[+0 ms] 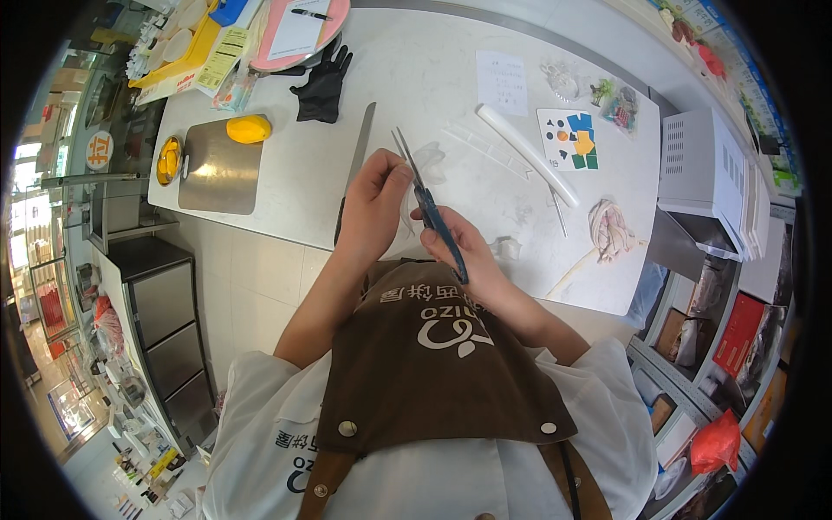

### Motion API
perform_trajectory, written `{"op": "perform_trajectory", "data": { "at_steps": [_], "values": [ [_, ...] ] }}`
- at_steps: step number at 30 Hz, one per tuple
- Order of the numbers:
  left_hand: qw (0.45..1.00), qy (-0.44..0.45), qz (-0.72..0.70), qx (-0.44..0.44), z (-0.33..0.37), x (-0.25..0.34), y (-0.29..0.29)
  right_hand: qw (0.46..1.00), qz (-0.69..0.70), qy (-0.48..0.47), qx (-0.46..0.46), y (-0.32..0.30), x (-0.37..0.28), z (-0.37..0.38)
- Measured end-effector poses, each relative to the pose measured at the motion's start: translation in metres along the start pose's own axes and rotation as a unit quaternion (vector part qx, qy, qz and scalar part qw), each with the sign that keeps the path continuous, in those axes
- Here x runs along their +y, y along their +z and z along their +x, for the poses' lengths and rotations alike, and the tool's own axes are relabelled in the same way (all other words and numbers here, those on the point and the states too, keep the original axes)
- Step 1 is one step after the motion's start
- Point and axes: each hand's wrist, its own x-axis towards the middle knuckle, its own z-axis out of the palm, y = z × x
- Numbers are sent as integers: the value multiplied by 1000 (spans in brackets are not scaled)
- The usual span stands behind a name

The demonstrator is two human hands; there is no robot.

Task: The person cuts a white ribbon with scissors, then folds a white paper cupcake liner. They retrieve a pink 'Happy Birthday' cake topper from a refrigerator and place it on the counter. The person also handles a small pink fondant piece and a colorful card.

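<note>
The head camera looked down on a white worktable (286, 186) in a cluttered workroom, with steel drawers off the person's left and shelves to the right. On the table lay a steel tray (221, 169) with a yellow-orange piece (249, 129) on its far edge, a black glove (322, 84), a long knife (358, 156), a white plastic strip (525, 152) and a card with coloured shapes (570, 139).

Close over the brown apron (433, 364), the right hand (472, 256) was wrapped around the blue handles of a pair of scissors (425, 195), whose blades pointed away and stood slightly apart. The left hand (374, 195) had its fingers pinched together on a small piece of thin, clear material (414, 186) held right at the blades; what exactly it was could not be made out.

The risk, as I judged it, lay in how near the left fingertips sat to the cutting edges: a quick closing could nick them, since the film was nearly invisible and gave little guide. The flimsy piece might also fold between the blades instead of cutting, or slip from the pinch and drop to the floor at the table edge.
</note>
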Motion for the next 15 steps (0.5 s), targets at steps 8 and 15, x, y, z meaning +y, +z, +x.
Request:
{"op": "perform_trajectory", "data": {
  "at_steps": [8,15],
  "values": [
    [1000,-12,23,-13,-3,3,3,1000,5,-8,9,0,2,2],
    [999,-14,31,-9,-3,2,2,999,-29,-11,12,2,-1,1]
  ]
}}
